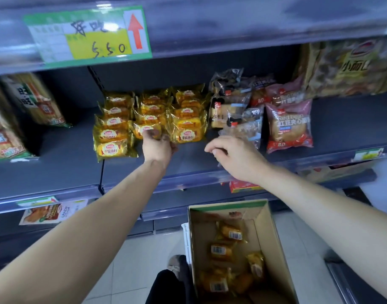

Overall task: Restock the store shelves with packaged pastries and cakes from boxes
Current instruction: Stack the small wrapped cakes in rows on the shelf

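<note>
Our left hand [157, 148] grips a yellow pastry packet [146, 130] by its near edge, on the shelf [67, 172] between the yellow stacks [187, 128]. We judge it light, soft and slippery, so it is better to hold its sides gently. Our right hand [232, 154], just right of this grip, hangs loosely bent and holds nothing.

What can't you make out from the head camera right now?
Head view:
- Left hand: its back hides the fingertips on the yellow packet; grip unclear.
- Cardboard box: the frame's bottom edge cuts it off, so the remaining count is unknown.
- Price tag: small print blurred.
</note>
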Tool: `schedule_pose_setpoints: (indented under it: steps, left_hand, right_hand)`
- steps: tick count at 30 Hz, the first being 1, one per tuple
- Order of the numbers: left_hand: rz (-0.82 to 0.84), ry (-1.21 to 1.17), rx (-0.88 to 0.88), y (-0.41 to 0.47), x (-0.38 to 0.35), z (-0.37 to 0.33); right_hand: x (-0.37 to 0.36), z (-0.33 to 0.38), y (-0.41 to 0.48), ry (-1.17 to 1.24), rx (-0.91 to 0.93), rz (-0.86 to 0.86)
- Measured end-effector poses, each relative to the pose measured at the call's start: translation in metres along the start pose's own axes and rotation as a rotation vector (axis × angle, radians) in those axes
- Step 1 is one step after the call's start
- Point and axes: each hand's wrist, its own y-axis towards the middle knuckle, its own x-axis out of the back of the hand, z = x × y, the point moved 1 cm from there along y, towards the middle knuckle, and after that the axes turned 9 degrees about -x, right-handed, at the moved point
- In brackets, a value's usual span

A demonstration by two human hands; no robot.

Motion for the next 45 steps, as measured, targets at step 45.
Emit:
schedule_pose_setpoints:
  steps: [45]
  left_hand:
    - [0.743, 0.512, 0.55, -0.141, -0.055, 0.195]
  right_hand:
    - [-0.144, -0.192, -0.091, 0.095, -0.775, 0.489]
